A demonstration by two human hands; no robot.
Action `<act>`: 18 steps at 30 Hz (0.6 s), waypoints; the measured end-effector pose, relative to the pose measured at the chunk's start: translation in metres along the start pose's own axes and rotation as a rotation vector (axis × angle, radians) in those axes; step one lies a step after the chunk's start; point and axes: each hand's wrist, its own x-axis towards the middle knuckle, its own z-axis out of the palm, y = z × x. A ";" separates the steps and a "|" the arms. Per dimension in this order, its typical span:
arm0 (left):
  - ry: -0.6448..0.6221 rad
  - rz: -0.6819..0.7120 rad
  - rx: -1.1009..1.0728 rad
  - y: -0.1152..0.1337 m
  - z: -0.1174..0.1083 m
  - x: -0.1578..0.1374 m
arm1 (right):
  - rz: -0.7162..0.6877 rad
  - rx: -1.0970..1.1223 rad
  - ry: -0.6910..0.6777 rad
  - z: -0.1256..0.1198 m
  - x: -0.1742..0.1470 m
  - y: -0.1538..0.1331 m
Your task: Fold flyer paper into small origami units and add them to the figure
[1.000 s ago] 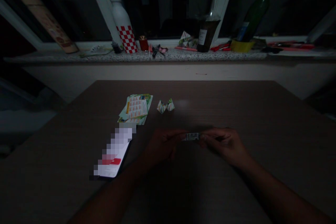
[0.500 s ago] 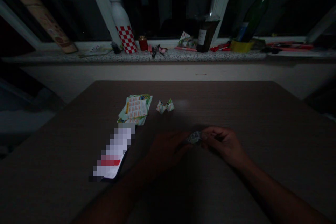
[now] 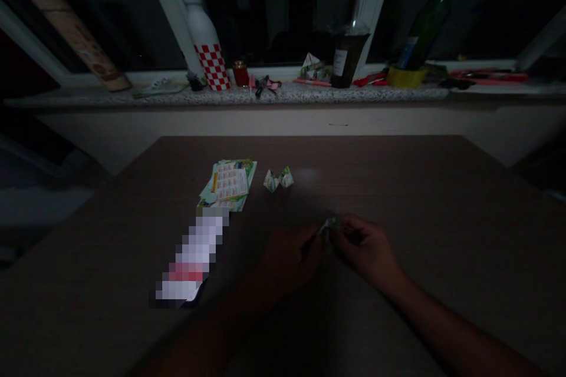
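Note:
A small folded piece of printed paper (image 3: 329, 224) is pinched between my two hands, low over the table. My left hand (image 3: 294, 253) grips its left side with thumb and fingers closed. On the other side, my right hand (image 3: 365, 244) holds it by the fingertips. The light is dim and the paper is partly covered by fingers, so its exact shape is unclear. Beyond the hands stands a folded paper figure (image 3: 278, 179) with two pointed halves. Left of that lies a loose stack of printed paper slips (image 3: 230, 181).
A phone with a lit, blurred screen (image 3: 198, 247) lies left of my hands on the brown table (image 3: 398, 177). Along the granite windowsill (image 3: 292, 92) stand a red-checked white bottle (image 3: 212, 59), a small red jar (image 3: 241, 73), a dark cup (image 3: 347, 62) and a green bottle (image 3: 431, 23).
The paper has turned from lying flat between the fingers to a narrower, more upright shape. My hands have drawn closer together, the right one shifting slightly left.

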 end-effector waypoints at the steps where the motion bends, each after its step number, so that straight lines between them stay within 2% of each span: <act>1: 0.021 -0.017 0.055 0.000 0.003 0.001 | -0.012 -0.037 0.025 0.002 -0.001 0.000; 5: 0.096 -0.113 0.157 0.001 0.011 0.005 | -0.077 -0.162 0.016 0.007 -0.002 0.000; 8: 0.084 -0.177 0.150 -0.001 0.010 0.007 | -0.129 -0.243 -0.001 0.007 -0.002 0.000; 13: 0.089 -0.285 0.065 -0.002 0.008 0.009 | -0.118 -0.288 0.039 0.008 -0.001 -0.004; 18: 0.130 -0.332 0.022 -0.001 0.011 0.011 | -0.082 -0.279 0.031 0.009 0.000 -0.007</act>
